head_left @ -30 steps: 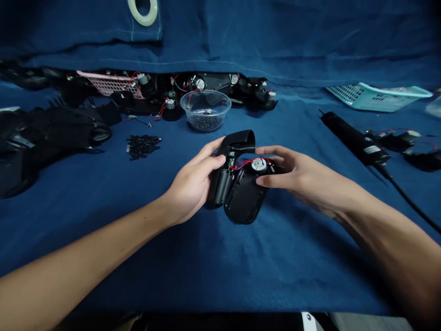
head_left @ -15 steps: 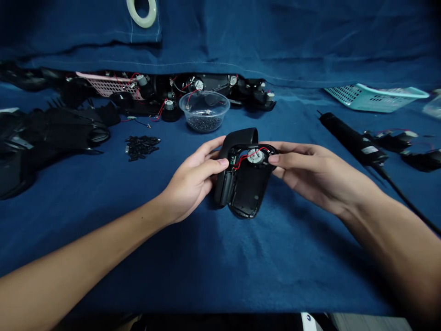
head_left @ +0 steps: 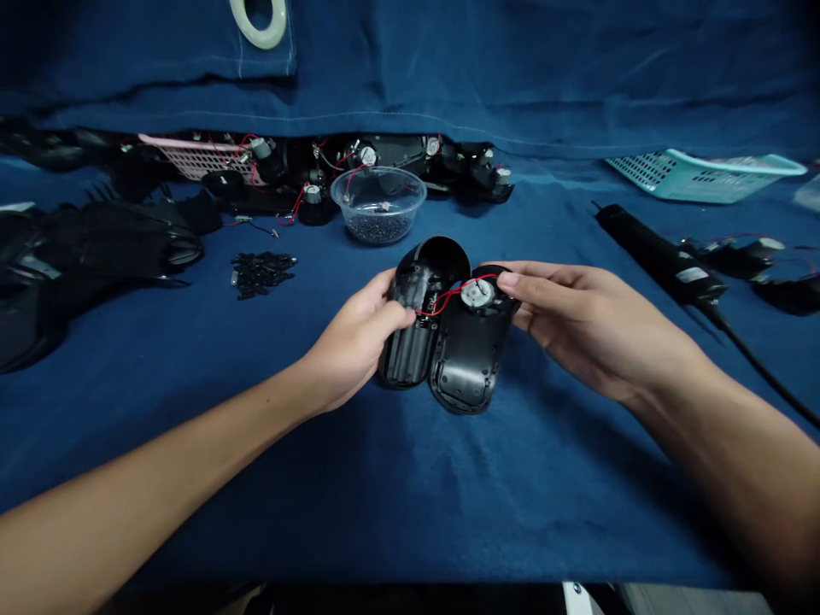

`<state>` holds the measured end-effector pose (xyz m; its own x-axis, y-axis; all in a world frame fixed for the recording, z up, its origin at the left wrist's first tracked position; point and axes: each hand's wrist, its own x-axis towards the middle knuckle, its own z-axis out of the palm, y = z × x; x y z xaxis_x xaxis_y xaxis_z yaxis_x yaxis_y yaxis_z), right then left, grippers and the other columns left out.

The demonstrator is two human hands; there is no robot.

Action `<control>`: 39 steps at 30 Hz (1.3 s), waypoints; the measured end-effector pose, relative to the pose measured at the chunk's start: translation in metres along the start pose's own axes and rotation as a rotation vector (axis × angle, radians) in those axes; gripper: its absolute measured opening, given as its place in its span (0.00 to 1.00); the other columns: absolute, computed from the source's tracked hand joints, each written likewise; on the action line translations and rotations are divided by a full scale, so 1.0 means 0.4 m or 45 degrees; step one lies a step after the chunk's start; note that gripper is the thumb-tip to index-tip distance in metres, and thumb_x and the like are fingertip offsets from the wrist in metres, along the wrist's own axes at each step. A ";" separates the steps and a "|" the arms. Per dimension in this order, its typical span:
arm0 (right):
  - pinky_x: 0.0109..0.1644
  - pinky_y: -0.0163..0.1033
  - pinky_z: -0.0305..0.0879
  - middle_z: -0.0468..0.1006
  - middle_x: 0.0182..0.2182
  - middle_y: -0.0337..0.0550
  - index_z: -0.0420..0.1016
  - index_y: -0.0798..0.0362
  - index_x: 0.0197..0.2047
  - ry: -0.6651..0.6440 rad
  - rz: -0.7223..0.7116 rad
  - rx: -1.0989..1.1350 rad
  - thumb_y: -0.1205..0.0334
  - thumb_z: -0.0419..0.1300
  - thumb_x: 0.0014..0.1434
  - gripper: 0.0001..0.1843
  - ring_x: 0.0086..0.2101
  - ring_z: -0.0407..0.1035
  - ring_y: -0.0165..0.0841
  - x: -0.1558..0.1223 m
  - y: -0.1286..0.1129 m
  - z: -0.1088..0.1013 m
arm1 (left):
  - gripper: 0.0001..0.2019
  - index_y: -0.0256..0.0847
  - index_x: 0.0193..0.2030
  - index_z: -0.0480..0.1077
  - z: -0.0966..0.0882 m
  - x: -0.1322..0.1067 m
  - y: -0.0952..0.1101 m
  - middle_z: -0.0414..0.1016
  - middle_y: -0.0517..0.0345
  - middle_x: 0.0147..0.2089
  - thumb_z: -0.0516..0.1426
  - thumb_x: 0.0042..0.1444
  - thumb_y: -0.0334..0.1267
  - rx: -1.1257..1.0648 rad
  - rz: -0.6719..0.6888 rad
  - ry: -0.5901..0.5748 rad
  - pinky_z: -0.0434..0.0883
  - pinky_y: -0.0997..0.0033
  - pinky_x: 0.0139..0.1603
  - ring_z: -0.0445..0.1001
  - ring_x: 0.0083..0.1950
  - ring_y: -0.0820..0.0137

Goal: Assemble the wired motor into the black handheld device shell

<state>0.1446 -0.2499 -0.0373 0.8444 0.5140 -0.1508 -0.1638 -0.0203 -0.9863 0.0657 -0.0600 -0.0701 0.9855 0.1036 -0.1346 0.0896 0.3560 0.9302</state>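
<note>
Two black plastic shell halves lie opened side by side at the table's middle, joined by a red wire (head_left: 448, 297). My left hand (head_left: 355, 342) grips the left shell half (head_left: 416, 316), thumb pressed on its inner edge. My right hand (head_left: 589, 325) holds the right shell half (head_left: 471, 359) at its top, fingertips beside the small silver motor (head_left: 477, 293) seated in it. Both halves show their hollow insides facing up.
A clear bowl of small dark screws (head_left: 379, 205) stands just behind the hands, a heap of black bits (head_left: 261, 272) to its left. Black housings with motors line the back by a pink basket (head_left: 192, 158). A black power tool with cord (head_left: 659, 256) and a teal basket (head_left: 698, 175) lie right.
The left shell half has swung open and flattened, so both halves now lie side by side with insides up. My right hand stayed at the motor end.
</note>
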 end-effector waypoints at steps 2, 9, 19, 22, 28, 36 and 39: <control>0.52 0.38 0.72 0.83 0.42 0.44 0.84 0.51 0.42 0.004 -0.009 -0.006 0.59 0.67 0.58 0.09 0.43 0.76 0.34 -0.002 -0.001 0.001 | 0.20 0.38 0.51 0.68 -0.003 -0.002 0.000 0.76 0.59 0.42 0.56 0.51 0.24 0.064 0.033 -0.037 0.68 0.73 0.44 0.73 0.43 0.72; 0.52 0.40 0.73 0.83 0.42 0.46 0.84 0.52 0.41 0.009 -0.028 -0.049 0.59 0.67 0.58 0.09 0.43 0.77 0.36 -0.005 0.000 0.002 | 0.15 0.39 0.48 0.67 -0.012 0.000 -0.009 0.73 0.61 0.41 0.57 0.54 0.27 0.162 0.076 -0.041 0.68 0.71 0.44 0.72 0.42 0.73; 0.51 0.42 0.74 0.83 0.42 0.44 0.84 0.50 0.41 0.030 -0.061 -0.102 0.58 0.67 0.57 0.09 0.44 0.77 0.38 -0.008 -0.003 0.006 | 0.14 0.39 0.46 0.66 -0.009 -0.002 -0.003 0.71 0.63 0.40 0.55 0.52 0.26 0.246 0.123 -0.035 0.67 0.72 0.48 0.70 0.43 0.74; 0.50 0.41 0.74 0.83 0.42 0.43 0.84 0.48 0.41 0.035 -0.054 -0.098 0.58 0.67 0.57 0.08 0.44 0.77 0.38 -0.010 -0.004 0.007 | 0.17 0.39 0.50 0.65 -0.012 -0.002 -0.004 0.71 0.61 0.43 0.57 0.52 0.25 0.243 0.130 -0.044 0.67 0.71 0.48 0.70 0.45 0.74; 0.51 0.39 0.74 0.83 0.43 0.42 0.84 0.47 0.42 0.004 -0.072 -0.125 0.57 0.66 0.58 0.09 0.45 0.77 0.37 -0.019 -0.008 0.012 | 0.19 0.39 0.51 0.65 -0.015 -0.001 -0.006 0.70 0.60 0.44 0.58 0.52 0.26 0.284 0.120 -0.033 0.67 0.70 0.48 0.70 0.46 0.73; 0.49 0.41 0.72 0.83 0.43 0.40 0.82 0.45 0.45 0.113 -0.076 -0.259 0.55 0.65 0.59 0.11 0.45 0.76 0.38 -0.012 0.001 0.013 | 0.18 0.40 0.50 0.66 -0.001 -0.005 -0.002 0.71 0.61 0.43 0.58 0.52 0.25 0.285 0.081 0.017 0.68 0.71 0.47 0.71 0.44 0.74; 0.49 0.42 0.72 0.83 0.43 0.40 0.81 0.46 0.44 0.185 -0.099 -0.351 0.54 0.64 0.60 0.10 0.45 0.76 0.39 0.000 0.013 0.012 | 0.13 0.39 0.45 0.65 0.004 -0.003 0.001 0.70 0.61 0.39 0.58 0.52 0.26 0.112 -0.068 0.016 0.69 0.70 0.45 0.71 0.40 0.74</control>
<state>0.1412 -0.2460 -0.0421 0.9164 0.3954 -0.0627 0.0315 -0.2274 -0.9733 0.0647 -0.0614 -0.0691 0.9771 0.0985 -0.1886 0.1548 0.2788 0.9478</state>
